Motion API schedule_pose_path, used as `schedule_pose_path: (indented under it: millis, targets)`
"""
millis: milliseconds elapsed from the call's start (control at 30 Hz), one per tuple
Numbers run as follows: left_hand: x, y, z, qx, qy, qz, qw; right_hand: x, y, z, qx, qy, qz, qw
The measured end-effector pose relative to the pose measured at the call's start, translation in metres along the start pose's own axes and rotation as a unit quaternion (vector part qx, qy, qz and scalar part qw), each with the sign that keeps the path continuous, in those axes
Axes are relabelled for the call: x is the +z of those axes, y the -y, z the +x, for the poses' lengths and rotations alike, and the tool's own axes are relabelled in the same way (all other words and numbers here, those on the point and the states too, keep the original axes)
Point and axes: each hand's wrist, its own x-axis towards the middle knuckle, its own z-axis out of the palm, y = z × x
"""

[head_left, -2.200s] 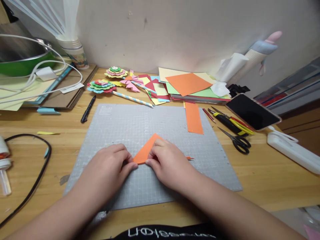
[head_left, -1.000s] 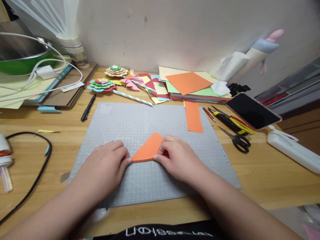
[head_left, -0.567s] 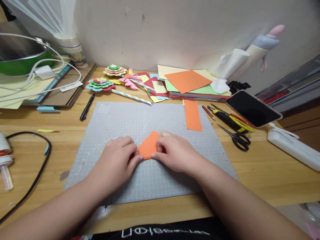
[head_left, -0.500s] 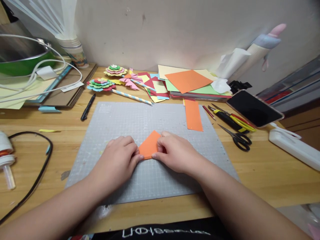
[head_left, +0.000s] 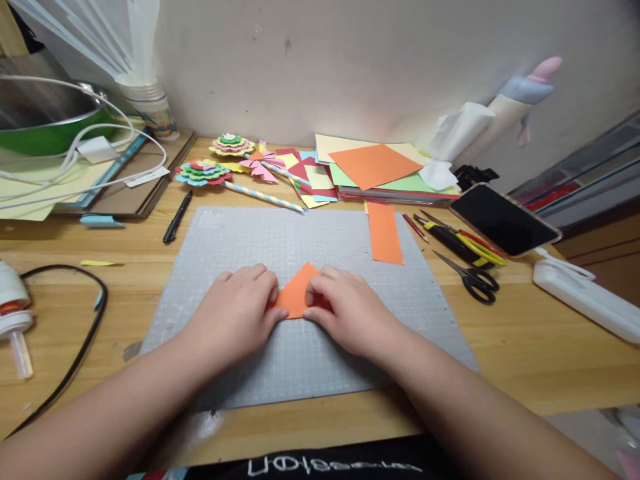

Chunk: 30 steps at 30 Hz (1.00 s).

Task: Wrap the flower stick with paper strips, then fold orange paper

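A folded piece of orange paper [head_left: 296, 293] lies on the grey cutting mat [head_left: 240, 240], its pointed corner facing away from me. My left hand [head_left: 245, 300] grips its left side, with the thumb at the near edge and the fingers curled. On the right side, my right hand [head_left: 343, 303] pinches the paper between thumb and bent fingers. Both hands cover the side corners, so those are hidden. An orange paper strip [head_left: 386, 233] rests at the mat's upper right.
Scissors [head_left: 473, 277], pliers [head_left: 483, 248] and a phone [head_left: 505, 219] lie to the right. Paper flowers [head_left: 204, 173] and stacked coloured sheets [head_left: 375, 165] sit by the wall. A black pen [head_left: 177, 217] and a glue gun [head_left: 14, 307] are on the left.
My right hand's fingers have shifted slightly left over the orange paper, covering more of its right side. The left hand stays nearly in place. The view has moved slightly.
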Motion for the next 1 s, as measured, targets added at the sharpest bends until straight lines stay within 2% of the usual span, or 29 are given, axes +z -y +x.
schedule_pose_path:
  millis: [100, 167, 233, 367, 467, 567, 633, 667, 767, 867, 1000]
  targets:
    - [-0.002, 0.004, 0.003, 0.003, 0.010, -0.035, 0.999, 0.011, 0.009, -0.017, -0.103, -0.069, -0.062, 0.990]
    - [-0.002, 0.005, 0.004, 0.007, 0.010, -0.056, 0.998, 0.020, 0.014, -0.031, -0.171, -0.086, -0.078, 0.978]
    - [-0.001, 0.007, 0.005, 0.013, 0.005, -0.071, 0.997, 0.028, 0.016, -0.042, -0.206, -0.090, -0.073, 0.972]
    - [-0.001, 0.014, 0.010, 0.022, 0.016, -0.093, 0.995, 0.035, 0.014, -0.051, -0.212, -0.076, -0.074, 0.972]
    - [-0.003, 0.023, 0.014, 0.030, 0.044, -0.123, 0.991, 0.030, 0.012, -0.047, -0.205, -0.043, -0.074, 0.975]
    - [-0.007, 0.026, 0.011, 0.024, 0.058, -0.174, 0.983, 0.021, 0.014, -0.041, -0.168, -0.005, -0.045, 0.985]
    - [-0.007, 0.019, 0.002, 0.018, 0.019, -0.174, 0.984, 0.016, 0.016, -0.037, -0.135, 0.016, -0.023, 0.990]
    - [-0.005, 0.013, -0.005, 0.029, -0.021, -0.145, 0.989, 0.015, 0.017, -0.036, -0.121, 0.024, -0.014, 0.992]
    - [0.006, -0.010, -0.029, 0.060, -0.128, 0.012, 0.990, 0.015, 0.017, -0.035, -0.096, 0.026, 0.004, 0.995]
    - [0.024, -0.027, -0.048, 0.091, -0.186, 0.111, 0.972, 0.019, 0.016, -0.037, -0.093, -0.002, 0.010, 0.996]
    - [0.041, -0.029, -0.059, 0.094, -0.228, 0.148, 0.958, 0.025, 0.015, -0.042, -0.102, -0.027, 0.020, 0.994]
